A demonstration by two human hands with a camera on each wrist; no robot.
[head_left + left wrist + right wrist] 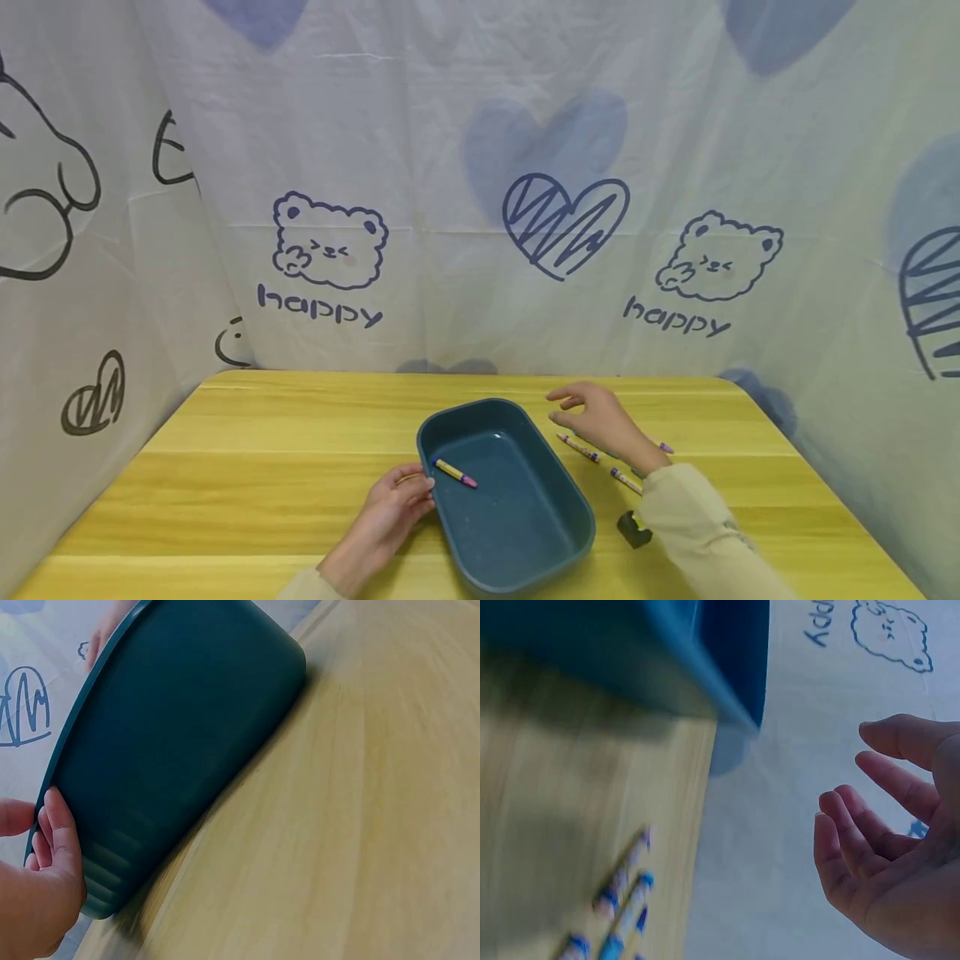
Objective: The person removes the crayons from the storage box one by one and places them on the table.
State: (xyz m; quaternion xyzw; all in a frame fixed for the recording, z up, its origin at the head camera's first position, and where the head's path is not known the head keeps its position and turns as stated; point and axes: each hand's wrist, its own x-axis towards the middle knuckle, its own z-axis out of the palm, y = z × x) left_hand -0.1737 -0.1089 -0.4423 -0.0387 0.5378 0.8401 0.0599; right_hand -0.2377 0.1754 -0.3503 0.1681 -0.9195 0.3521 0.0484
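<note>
A dark teal plastic tub [517, 508] stands on the table, with one yellow crayon [454, 473] with a pink tip lying inside it. My left hand [393, 504] pinches the tub's left rim between thumb and fingers, which the left wrist view also shows [49, 877]. Over the table to the right of the tub hovers my right hand [596, 417], fingers loosely bent and apart, holding nothing. Below it lie several crayons, among them a purple-tipped one [577, 448] and another [626, 481], partly hidden by my right hand and sleeve.
A small black object with a yellow-green part [635, 529] sits between the tub and my right sleeve. The yellow wood-grain table [300, 442] ends at a white cloth backdrop [450, 292] with printed bears and hearts.
</note>
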